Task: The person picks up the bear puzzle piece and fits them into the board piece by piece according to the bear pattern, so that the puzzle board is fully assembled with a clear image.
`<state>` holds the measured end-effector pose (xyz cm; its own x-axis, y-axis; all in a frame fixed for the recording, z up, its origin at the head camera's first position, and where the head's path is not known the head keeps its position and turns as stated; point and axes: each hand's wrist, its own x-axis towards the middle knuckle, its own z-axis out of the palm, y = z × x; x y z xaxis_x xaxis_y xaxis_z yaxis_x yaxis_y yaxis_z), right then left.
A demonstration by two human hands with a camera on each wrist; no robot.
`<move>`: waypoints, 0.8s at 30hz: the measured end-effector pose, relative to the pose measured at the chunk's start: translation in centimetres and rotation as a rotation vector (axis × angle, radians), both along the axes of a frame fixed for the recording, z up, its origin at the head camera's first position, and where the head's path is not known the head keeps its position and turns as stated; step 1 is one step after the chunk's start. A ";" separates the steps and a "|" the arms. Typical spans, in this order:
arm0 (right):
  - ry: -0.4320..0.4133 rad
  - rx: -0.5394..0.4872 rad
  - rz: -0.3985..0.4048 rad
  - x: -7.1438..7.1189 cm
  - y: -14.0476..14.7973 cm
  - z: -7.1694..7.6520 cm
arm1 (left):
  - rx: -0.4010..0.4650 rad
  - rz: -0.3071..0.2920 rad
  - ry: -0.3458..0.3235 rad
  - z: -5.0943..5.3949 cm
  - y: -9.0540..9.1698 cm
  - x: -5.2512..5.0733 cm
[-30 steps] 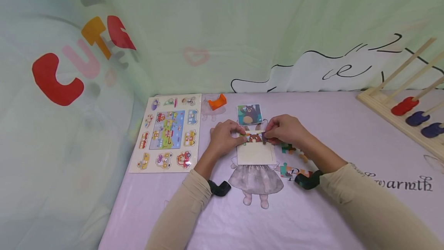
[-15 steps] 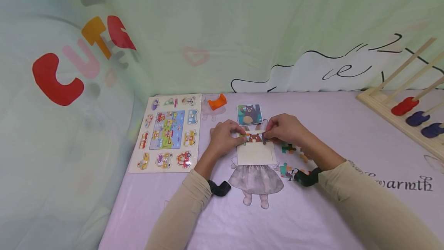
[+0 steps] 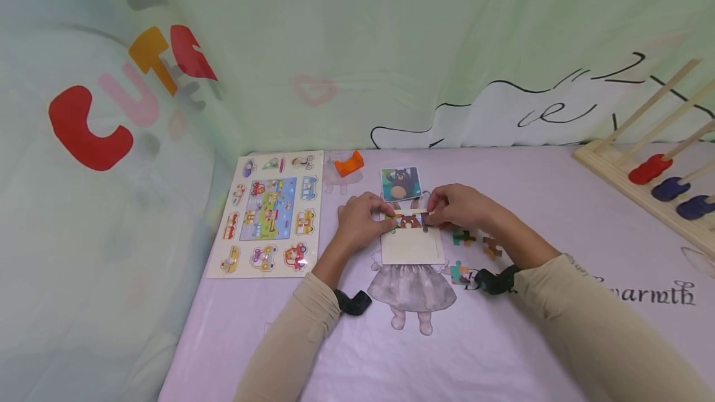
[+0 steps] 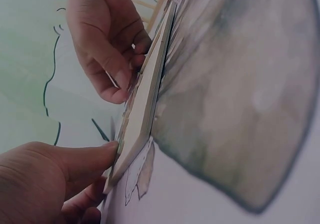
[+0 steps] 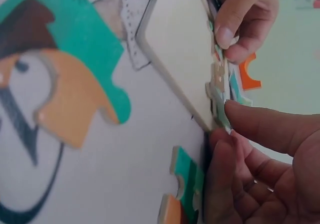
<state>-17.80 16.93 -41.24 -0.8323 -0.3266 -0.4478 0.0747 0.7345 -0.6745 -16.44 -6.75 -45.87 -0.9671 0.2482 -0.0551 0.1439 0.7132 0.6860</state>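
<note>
A pale wooden puzzle board lies mid-table, with a row of puzzle pieces showing a brown bear's face along its far part. My left hand grips the board's far left corner, thumb on top and fingers at the edge. At the far right corner my right hand pinches a puzzle piece between thumb and fingers; the piece looks slightly tilted in the right wrist view. Beyond the board lies a bear picture card. Loose teal-and-orange puzzle pieces lie right of the board, partly hidden by my right arm.
A peg puzzle with vehicle pictures lies at the left. Near the back is an orange curved piece. A wooden bead frame with red and blue beads stands at the right. A printed curtain hangs behind the table.
Both hands stay at the board's far corners with hardly any movement. The right wrist shifts slightly over the loose pieces, and the head view moves a little.
</note>
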 end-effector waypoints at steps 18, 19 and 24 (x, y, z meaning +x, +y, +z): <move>0.035 0.037 0.067 -0.1 0.1 0.0 | -0.112 -0.036 0.064 1.0 2.1 0.4; 0.035 0.038 0.069 -0.1 0.1 0.0 | -0.114 -0.035 0.064 1.0 2.2 0.4; 0.030 0.033 0.072 -0.1 0.1 0.0 | -0.132 0.003 0.050 1.1 2.9 0.0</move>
<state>-17.89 17.07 -41.20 -0.8206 -0.3714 -0.4344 0.0011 0.7591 -0.6510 -16.47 -3.81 -44.79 -0.9703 0.2389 -0.0384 0.1734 0.7973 0.5781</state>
